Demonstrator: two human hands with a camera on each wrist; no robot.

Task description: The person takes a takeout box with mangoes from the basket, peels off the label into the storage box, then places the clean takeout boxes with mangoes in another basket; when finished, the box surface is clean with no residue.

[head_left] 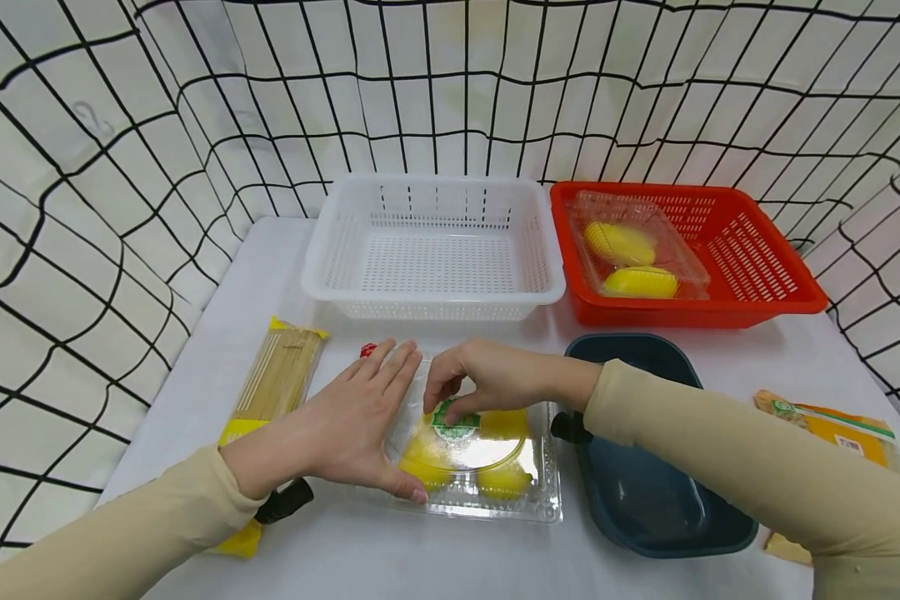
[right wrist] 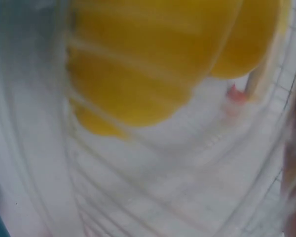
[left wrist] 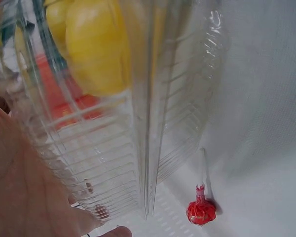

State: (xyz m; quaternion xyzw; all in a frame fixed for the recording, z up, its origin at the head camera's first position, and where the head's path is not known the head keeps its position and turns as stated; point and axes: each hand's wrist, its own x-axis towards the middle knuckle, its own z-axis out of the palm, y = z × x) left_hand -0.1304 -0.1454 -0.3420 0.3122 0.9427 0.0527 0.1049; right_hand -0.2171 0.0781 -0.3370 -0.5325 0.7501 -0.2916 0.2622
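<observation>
Head view shows my left hand (head_left: pixel 356 427), fingers straight, on the clear box (head_left: pixel 542 498), my right hand (head_left: pixel 487 375) pinching its green label (head_left: pixel 459 422), seemingly not yet off.

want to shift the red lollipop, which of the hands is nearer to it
Left. The left hand is close beside the red lollipop; the right hand is farther off, to its right, at the green label on the clear container.
</observation>
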